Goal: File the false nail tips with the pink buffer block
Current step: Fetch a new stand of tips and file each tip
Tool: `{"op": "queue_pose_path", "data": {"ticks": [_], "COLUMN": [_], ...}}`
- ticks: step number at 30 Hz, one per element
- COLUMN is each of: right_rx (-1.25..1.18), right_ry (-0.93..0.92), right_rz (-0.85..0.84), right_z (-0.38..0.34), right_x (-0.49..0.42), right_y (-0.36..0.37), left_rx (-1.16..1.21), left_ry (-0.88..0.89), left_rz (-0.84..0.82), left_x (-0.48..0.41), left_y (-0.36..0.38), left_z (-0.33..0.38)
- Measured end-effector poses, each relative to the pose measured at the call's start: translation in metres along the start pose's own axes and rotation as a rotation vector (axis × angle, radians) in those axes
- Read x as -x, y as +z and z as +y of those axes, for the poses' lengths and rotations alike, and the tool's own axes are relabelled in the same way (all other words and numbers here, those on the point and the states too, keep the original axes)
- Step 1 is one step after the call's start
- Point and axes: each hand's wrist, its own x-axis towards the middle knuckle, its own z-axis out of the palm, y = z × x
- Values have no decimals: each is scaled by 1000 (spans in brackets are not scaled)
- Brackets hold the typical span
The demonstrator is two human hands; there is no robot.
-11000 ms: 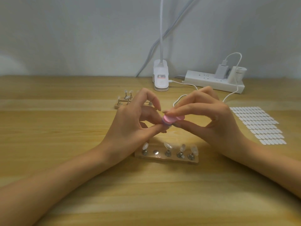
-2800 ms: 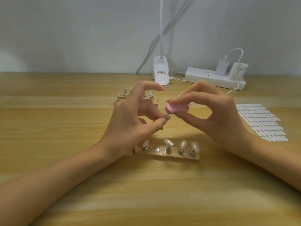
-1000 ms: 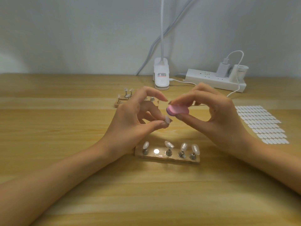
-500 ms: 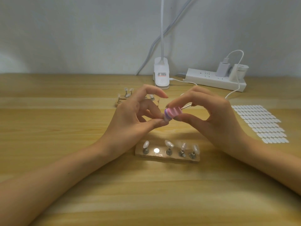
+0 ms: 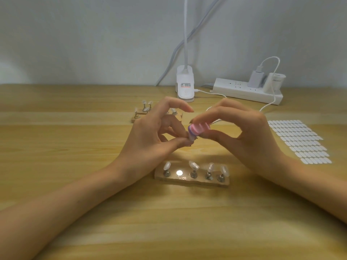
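- You have a near stand [image 5: 191, 180] and a far stand [image 5: 138, 118]: two.
- Near stand: four nail tips [image 5: 194, 165], one bare metal disc [image 5: 179, 173].
- One pink buffer block [image 5: 199, 128].
- One power strip [image 5: 244, 91]; one lamp clip [image 5: 185, 85].

Bright, soft, even light from above; faint shadows on the counter [image 5: 187, 212]; hot glare on the bare metal disc [image 5: 179, 173]; pink buffer block [image 5: 199, 129] motion-blurred; wide-angle bowing at edges

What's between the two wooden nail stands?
Head view: the left hand pinching a clear nail tip and the right hand holding the pink buffer block.
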Motion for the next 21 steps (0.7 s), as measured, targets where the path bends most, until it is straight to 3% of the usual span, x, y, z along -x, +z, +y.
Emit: {"op": "queue_pose_path", "data": {"ticks": [3, 7, 10, 14, 17, 21], "right_rx": [56, 2, 64, 12, 74, 19], "right_ry": [-93, 17, -71, 2, -80, 7], "right_rz": [-32, 9, -24, 12, -31, 10], "right_z": [-4, 0, -3, 0, -3, 3], "right_x": [2, -1, 1, -1, 2, -1], "right_y": [6, 1, 4, 0, 5, -1], "left_rx": [-20, -16, -39, -33, -44, -38], "left_ry": [33, -3, 34, 24, 36, 19], "left_rz": [-20, 11, -9, 3, -11, 4], "left_x": [0, 0, 0, 0, 0, 0], "left_y": [0, 0, 0, 0, 0, 0], "left_z": [-1, -1, -1, -1, -1, 0]}}
